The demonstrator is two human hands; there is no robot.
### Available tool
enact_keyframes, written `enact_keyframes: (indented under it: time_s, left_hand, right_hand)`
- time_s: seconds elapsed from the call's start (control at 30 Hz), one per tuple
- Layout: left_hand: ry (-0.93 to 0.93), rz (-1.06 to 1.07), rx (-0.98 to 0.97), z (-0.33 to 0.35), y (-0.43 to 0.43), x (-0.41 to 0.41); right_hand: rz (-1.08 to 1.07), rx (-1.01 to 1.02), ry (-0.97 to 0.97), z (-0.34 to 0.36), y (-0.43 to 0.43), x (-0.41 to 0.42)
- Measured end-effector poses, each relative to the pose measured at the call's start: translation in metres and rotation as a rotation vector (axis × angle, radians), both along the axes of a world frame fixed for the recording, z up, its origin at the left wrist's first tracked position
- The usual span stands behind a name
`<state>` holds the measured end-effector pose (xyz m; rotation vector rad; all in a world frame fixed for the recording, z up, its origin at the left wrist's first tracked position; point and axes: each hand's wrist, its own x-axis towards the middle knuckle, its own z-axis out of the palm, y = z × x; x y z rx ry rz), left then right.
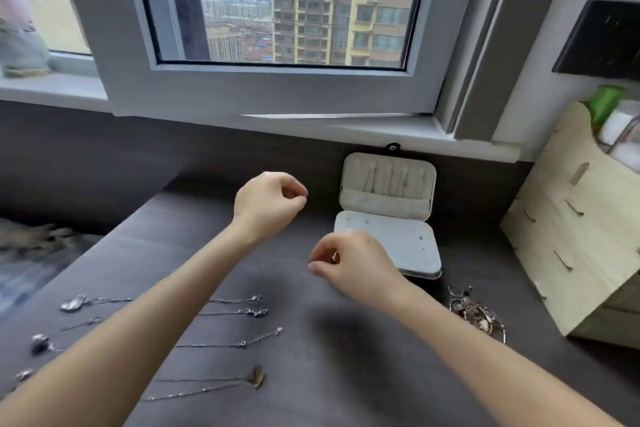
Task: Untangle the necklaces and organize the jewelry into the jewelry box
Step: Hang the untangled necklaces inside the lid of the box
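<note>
While held high over desk (346, 374), right hand (353, 267) pinches small silver piece (334, 256), probably necklace end; left hand (270, 204) pinched too, contents too fine to tell. Necklaces (256, 313) lie in separate rows against re-tangling; tangle (476, 317) waits beside open jewelry box (408, 246)

Dark grey desk (329, 374) in front of me, jewelry spread across it.

Several silver necklaces (242, 344) lie stretched out in rows on the near left, side by side and not touching (the chains are thin and partly blurred, with pendants showing at some ends). The open jewelry box (391, 243) sits at the back right, its lid standing upright against the wall, pale lining facing me. Near the box's front right corner lies a tangled heap of silver jewelry (478, 317). A pale wooden organizer (571, 236) stands at the right edge.
</note>
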<state>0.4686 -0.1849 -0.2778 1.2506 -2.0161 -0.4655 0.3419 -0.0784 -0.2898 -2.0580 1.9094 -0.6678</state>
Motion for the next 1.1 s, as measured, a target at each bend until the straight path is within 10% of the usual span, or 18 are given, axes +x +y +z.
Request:
enact_keyframes:
  time_s: [0.17, 0.57, 0.97, 1.1]
  left_hand:
    - [0.196, -0.040, 0.246, -0.002, 0.017, 0.062]
    - [-0.214, -0.104, 0.343, -0.029, 0.039, 0.105]
    - [-0.065, -0.227, 0.281, -0.008, 0.047, 0.090]
    - [-0.040, -0.220, 0.166, 0.019, 0.046, 0.086]
  right_hand:
    - [0.063, 0.100, -0.014, -0.025, -0.002, 0.049]
    - [0.042, 0.262, 0.122, -0.025, -0.022, 0.074]
    - [0.114, 0.003, -0.143, 0.013, -0.017, 0.061]
    - [0.149, -0.097, 0.075, 0.034, -0.019, 0.054]
